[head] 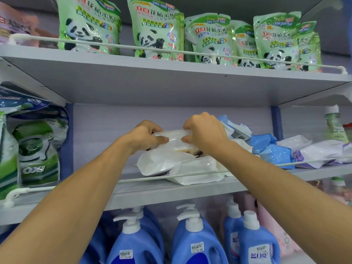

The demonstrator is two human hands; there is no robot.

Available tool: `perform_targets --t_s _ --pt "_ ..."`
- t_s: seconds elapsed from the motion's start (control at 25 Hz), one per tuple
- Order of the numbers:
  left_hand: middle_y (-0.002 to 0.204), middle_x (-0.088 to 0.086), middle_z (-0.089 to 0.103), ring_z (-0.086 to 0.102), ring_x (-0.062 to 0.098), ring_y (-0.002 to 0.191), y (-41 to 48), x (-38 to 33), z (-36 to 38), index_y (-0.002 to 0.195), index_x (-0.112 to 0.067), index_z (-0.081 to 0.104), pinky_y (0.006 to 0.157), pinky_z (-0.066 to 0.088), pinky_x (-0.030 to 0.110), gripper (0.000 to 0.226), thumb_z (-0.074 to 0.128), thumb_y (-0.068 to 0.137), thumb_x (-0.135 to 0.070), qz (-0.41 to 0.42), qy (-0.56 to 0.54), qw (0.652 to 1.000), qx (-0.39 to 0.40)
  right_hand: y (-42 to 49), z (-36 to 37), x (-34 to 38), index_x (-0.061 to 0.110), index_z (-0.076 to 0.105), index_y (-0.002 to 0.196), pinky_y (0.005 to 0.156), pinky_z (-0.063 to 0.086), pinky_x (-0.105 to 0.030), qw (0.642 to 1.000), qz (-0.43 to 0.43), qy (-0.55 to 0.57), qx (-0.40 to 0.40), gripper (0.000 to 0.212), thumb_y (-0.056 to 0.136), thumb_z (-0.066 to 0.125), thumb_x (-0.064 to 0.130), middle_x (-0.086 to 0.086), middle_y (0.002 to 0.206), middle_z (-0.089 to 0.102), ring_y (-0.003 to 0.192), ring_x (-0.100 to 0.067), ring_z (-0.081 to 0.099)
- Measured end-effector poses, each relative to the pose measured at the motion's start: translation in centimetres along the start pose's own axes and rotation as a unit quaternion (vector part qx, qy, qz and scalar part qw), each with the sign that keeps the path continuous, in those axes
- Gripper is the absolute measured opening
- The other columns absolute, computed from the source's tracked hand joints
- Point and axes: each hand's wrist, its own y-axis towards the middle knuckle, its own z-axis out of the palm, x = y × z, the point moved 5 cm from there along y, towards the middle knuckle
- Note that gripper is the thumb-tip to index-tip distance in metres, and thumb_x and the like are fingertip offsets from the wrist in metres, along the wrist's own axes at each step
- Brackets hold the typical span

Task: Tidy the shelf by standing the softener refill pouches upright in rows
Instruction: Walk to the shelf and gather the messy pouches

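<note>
left hand (146,137): fingers curl over the top left edge of the held white pouch (174,139), with the thumb pressed to its near face in a tight pinch.
right hand (204,133): fingers curl over the top right edge of the same pouch, with the thumb tucked under near its middle, also pinching.
held white pouch: caught between the two hands along its upper edge, plain back toward the camera, above the heap. its lower part is hidden behind the pouches below, so i cannot tell whether it stands upright.
white heap (182,168): more white pouches lie flat and overlapping directly under both hands.
middle shelf (171,193): carries the heap and the held pouch.
front rail (144,180): a thin white rail along the shelf front, crossing in front of the heap.
blue pouches (274,151): tumbled on their sides just right of the right wrist.
purple and white pouches (322,154): lying flat farther right on the same shelf.
panda pouches (156,29): green, standing upright in a row on the top shelf.
oxi pouches (38,149): green, upright in the left bay.
pump bottles (192,242): blue, standing on the shelf below.
</note>
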Motion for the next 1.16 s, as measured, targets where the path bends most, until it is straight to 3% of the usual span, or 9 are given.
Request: perform_targets --t_s 0.16,0.36,0.56,0.68,0.76,0.84,0.96,1.08,1.16 --pt "0.077 0.008 0.069 0.063 0.021 0.069 -1.2 0.5 -1.8 0.091 -0.002 0.078 0.060 0.056 0.027 0.016 0.078 0.094 -0.018 0.005 -0.011 1.000 0.008 -0.2 0.8 -0.1 0.016 0.080 0.108 0.083 0.056 -0.037 0.983 0.020 0.180 0.045 0.037 0.083 0.083 0.043 -0.002 0.097 0.077 0.093 -0.025 0.068" --pt "0.086 0.011 0.075 0.067 0.019 0.075 -3.7 2.1 -4.7 0.098 -0.002 0.080 0.058 0.055 0.022 0.012 0.078 0.094 -0.013 -0.003 -0.003 1.000 0.001 -0.7 3.2 2.5 0.006 0.077 0.088 0.051 0.041 -0.023 0.954 0.051 0.252 0.153 0.046 0.087 0.077 0.052 -0.001 0.067 0.059 0.061 -0.016 0.050" --pt "0.096 0.015 0.079 0.067 0.019 0.079 -6.3 4.2 -7.2 0.101 -0.006 0.081 0.061 0.057 0.021 0.013 0.071 0.099 -0.015 -0.020 -0.008 1.000 -0.017 -0.6 4.0 6.4 -0.002 0.075 0.087 0.057 0.034 -0.031 0.946 0.005 0.281 0.160 0.050 0.089 0.076 0.048 -0.006 0.065 0.046 0.063 -0.018 0.039" --pt "0.099 0.013 0.080 0.069 0.021 0.085 -7.9 5.3 -8.6 0.101 -0.009 0.082 0.070 0.061 0.029 0.014 0.071 0.099 -0.018 -0.030 -0.011 0.999 -0.021 -0.5 4.5 8.2 0.002 0.078 0.087 0.059 0.037 -0.032 0.934 -0.015 0.315 0.167 0.044 0.088 0.077 0.046 -0.011 0.066 0.052 0.064 -0.015 0.042" --pt "0.100 0.012 0.080 0.070 0.025 0.089 -9.0 6.0 -9.5 0.102 -0.011 0.082 0.074 0.064 0.034 0.014 0.071 0.099 -0.019 -0.039 -0.003 0.999 -0.030 -0.4 4.8 9.5 0.008 0.082 0.089 0.060 0.044 -0.035 0.930 -0.031 0.326 0.166 0.037 0.088 0.078 0.045 -0.019 0.074 0.068 0.067 -0.015 0.049" --pt "0.101 0.011 0.080 0.072 0.026 0.091 -10.0 6.4 -10.2 0.106 -0.009 0.082 0.073 0.066 0.034 0.016 0.070 0.100 -0.018 -0.046 -0.002 0.998 -0.044 -0.6 5.0 10.8 0.015 0.085 0.093 0.063 0.052 -0.037 0.921 -0.034 0.351 0.166 0.028 0.089 0.079 0.042 -0.012 0.082 0.077 0.069 -0.015 0.058" --pt "0.102 0.008 0.080 0.075 0.029 0.096 -10.7 5.9 -10.4 0.107 -0.009 0.082 0.075 0.067 0.038 0.022 0.071 0.100 -0.027 -0.050 -0.011 0.998 -0.048 -1.4 5.2 11.1 0.019 0.084 0.088 0.056 0.048 -0.031 0.898 -0.013 0.402 0.181 0.025 0.089 0.078 0.043 0.001 0.068 0.072 0.061 -0.010 0.057" --pt "0.112 0.010 0.077 0.075 0.030 0.098 -9.3 5.9 -10.4 0.117 -0.007 0.075 0.077 0.066 0.041 0.048 0.070 0.096 -0.050 -0.131 -0.056 0.989 -0.049 -2.5 5.6 10.3 0.019 0.066 0.060 0.059 0.037 -0.032 0.856 0.056 0.460 0.230 0.056 0.088 0.067 0.068 -0.001 0.056 0.050 0.054 -0.018 0.041" --pt "0.119 0.011 0.071 0.075 0.031 0.097 -8.1 6.7 -10.1 0.131 -0.007 0.061 0.085 0.064 0.044 0.068 0.072 0.090 -0.060 -0.211 -0.042 0.976 -0.035 -2.3 5.7 9.9 0.020 0.041 0.057 0.064 0.032 -0.035 0.869 0.098 0.427 0.231 0.070 0.084 0.055 0.082 -0.003 0.058 0.038 0.056 -0.022 0.034"
